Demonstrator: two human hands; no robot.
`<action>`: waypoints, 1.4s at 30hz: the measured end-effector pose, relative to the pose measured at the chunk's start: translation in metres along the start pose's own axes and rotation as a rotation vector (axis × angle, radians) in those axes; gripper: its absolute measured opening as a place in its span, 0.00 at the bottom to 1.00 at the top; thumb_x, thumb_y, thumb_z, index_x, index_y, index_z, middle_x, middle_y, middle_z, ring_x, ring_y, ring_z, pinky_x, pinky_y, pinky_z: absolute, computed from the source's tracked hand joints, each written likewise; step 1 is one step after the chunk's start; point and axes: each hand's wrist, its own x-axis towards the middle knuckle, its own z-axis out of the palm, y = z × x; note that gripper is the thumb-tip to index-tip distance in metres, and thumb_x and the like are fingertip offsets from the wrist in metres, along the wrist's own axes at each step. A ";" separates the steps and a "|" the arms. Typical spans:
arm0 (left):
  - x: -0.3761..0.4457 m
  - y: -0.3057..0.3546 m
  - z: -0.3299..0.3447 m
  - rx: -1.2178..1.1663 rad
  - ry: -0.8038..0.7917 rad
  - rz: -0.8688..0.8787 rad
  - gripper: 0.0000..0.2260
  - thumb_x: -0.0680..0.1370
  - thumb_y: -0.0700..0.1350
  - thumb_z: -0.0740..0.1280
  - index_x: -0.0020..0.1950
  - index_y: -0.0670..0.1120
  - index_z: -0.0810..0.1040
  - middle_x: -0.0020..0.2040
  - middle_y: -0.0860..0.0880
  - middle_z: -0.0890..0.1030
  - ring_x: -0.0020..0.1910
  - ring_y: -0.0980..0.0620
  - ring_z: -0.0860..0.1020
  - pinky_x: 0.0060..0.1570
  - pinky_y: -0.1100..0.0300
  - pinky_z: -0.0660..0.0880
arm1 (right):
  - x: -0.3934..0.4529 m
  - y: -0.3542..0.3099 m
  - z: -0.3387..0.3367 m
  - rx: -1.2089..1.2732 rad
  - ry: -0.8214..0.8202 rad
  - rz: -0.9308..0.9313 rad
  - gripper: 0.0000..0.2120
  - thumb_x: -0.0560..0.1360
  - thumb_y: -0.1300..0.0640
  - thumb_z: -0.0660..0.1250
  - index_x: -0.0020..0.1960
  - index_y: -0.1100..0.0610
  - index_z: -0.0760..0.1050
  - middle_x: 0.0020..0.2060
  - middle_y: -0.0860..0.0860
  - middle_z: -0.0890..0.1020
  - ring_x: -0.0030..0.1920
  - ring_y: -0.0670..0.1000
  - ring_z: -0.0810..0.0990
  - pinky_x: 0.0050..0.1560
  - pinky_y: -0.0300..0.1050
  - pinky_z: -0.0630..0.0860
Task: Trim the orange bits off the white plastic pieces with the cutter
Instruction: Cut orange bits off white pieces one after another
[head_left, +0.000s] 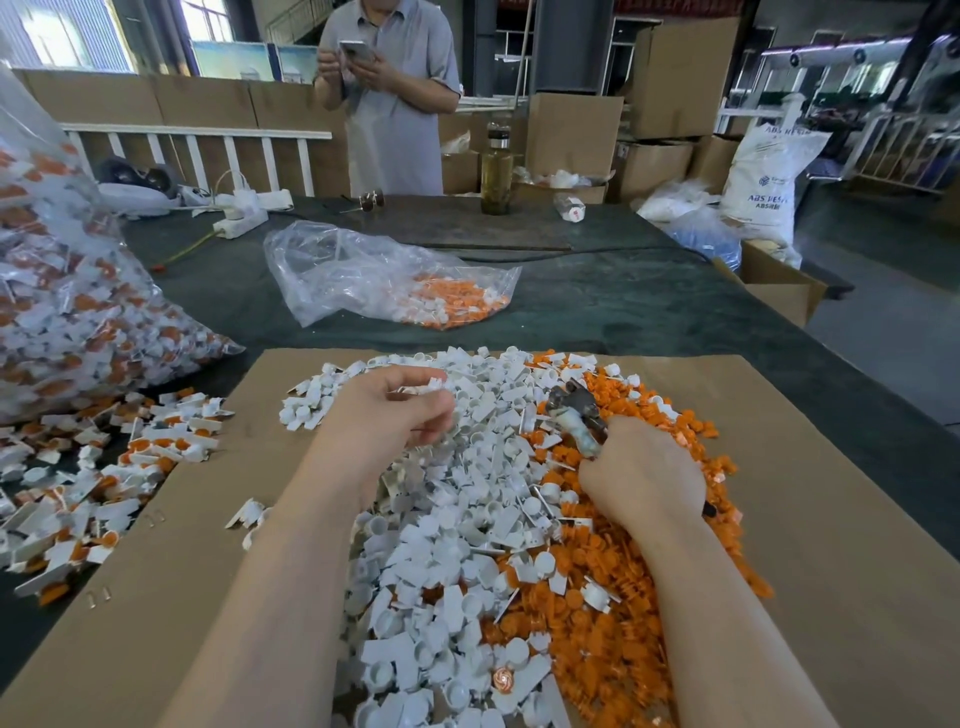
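My left hand (395, 410) hovers over the heap of white plastic pieces (447, 519) and pinches a small white piece (434, 385) between thumb and fingertips. My right hand (641, 473) grips the cutter (576, 413), whose worn metal jaws point up and left, a short way right of the held piece. A pile of cut orange bits (623, 623) lies under and right of that hand. Both heaps rest on a brown cardboard sheet (831, 519).
Untrimmed white-and-orange pieces (93, 478) spill at the left from a big clear bag (67, 291). A smaller bag with orange bits (384, 280) lies on the dark table (597, 301). A person (389, 93) stands across it holding a phone. A bottle (496, 171), boxes and sacks stand beyond.
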 end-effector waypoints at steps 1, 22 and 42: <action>0.000 0.001 0.003 -0.006 0.005 -0.001 0.05 0.78 0.39 0.71 0.53 0.45 0.80 0.40 0.45 0.87 0.37 0.52 0.84 0.39 0.62 0.80 | 0.000 0.001 -0.001 0.007 0.013 0.002 0.15 0.75 0.53 0.66 0.36 0.49 0.61 0.34 0.47 0.73 0.32 0.46 0.71 0.26 0.40 0.63; -0.021 0.007 0.052 -0.218 -0.147 -0.027 0.06 0.74 0.34 0.73 0.46 0.44 0.85 0.38 0.44 0.86 0.36 0.52 0.84 0.38 0.61 0.82 | -0.012 -0.014 -0.024 1.200 -0.120 -0.303 0.02 0.77 0.58 0.69 0.47 0.52 0.80 0.28 0.38 0.79 0.30 0.35 0.76 0.30 0.27 0.70; -0.019 0.005 0.058 0.070 0.107 0.144 0.06 0.75 0.36 0.72 0.43 0.47 0.84 0.35 0.48 0.85 0.36 0.49 0.85 0.42 0.53 0.84 | -0.012 -0.026 -0.009 0.934 0.082 -0.426 0.04 0.74 0.53 0.71 0.48 0.47 0.78 0.38 0.41 0.81 0.42 0.38 0.81 0.40 0.32 0.77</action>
